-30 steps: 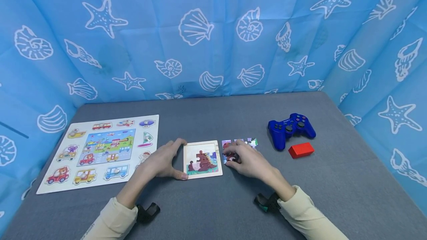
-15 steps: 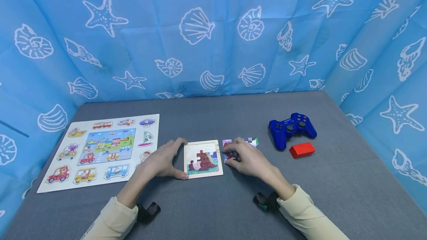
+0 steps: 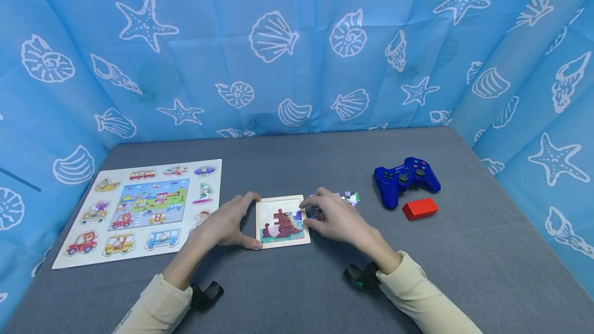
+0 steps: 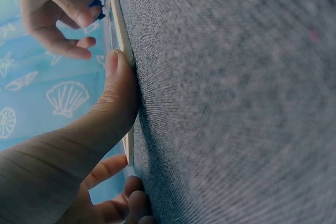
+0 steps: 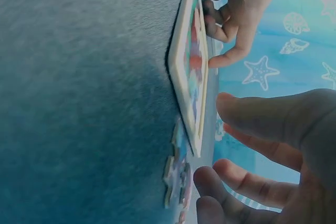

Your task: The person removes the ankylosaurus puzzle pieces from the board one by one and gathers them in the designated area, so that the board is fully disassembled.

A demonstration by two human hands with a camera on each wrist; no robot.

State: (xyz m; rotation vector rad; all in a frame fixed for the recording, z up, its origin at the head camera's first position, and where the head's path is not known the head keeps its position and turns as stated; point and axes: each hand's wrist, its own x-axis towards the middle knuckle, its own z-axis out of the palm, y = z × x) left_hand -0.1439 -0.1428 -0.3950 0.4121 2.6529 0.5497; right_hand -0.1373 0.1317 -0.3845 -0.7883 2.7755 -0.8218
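A small square wooden jigsaw tray [image 3: 285, 245] lies flat on the grey table, its lower part filled with joined pieces showing a brown dinosaur picture. My left hand [image 3: 227, 223] holds its left side, thumb at the near corner and a finger at the far one. Over the tray's right edge is my right hand [image 3: 337, 220], thumb and fingers spread apart. In the right wrist view I see nothing between those fingertips. Loose jigsaw pieces [image 3: 350, 198] lie right of the tray, partly hidden under the right hand; the right wrist view shows several pieces [image 5: 176, 174] beside the tray's corner.
At the left lies a large white peg puzzle board [image 3: 104, 210] with vehicle pieces. A blue game controller [image 3: 406, 179] and a red block [image 3: 419, 209] sit to the right. A blue curtain [image 3: 297, 66] with shell prints hangs behind the table.
My right hand has moved left from the loose pieces to the tray's right edge, and its fingers have spread. The left hand and the tray have stayed put.
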